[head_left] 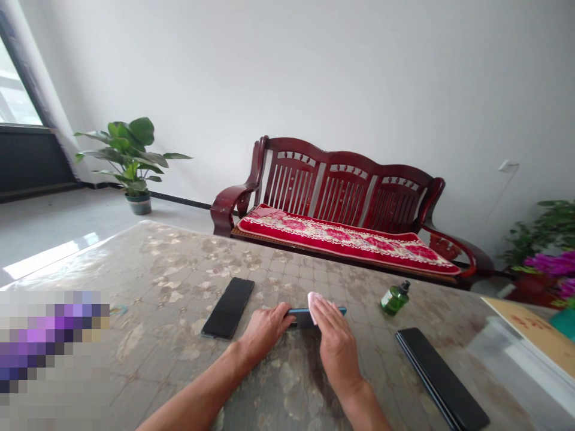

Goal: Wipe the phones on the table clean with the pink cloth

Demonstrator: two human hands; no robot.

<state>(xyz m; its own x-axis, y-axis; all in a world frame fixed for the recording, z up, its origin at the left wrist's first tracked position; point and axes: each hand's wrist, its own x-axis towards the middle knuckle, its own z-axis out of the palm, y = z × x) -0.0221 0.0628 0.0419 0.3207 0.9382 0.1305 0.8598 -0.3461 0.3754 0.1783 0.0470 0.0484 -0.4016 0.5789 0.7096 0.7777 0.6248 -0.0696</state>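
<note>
My left hand (pixel 266 326) is closed around one end of a blue-edged smartphone (pixel 306 319), held tilted just above the table. Against the phone's other end, my right hand (pixel 335 335) presses a pale pink cloth (pixel 313 302), its fingers together over it. Part of the phone is hidden behind the right hand. A black smartphone (pixel 229 308) lies flat to the left of my hands. On the right stands a small green bottle (pixel 395 298) with a black top. Nearer to me on that side lie black phones (pixel 440 377), apparently stacked.
A patterned cover lies over the table (pixel 171 359). A cardboard-coloured box (pixel 534 335) sits at the right edge beside clear plastic. Beyond the table are a red wooden bench (pixel 341 179) and a potted plant (pixel 135 161). Purple flowers (pixel 548 263) show far right; the left corner is pixelated.
</note>
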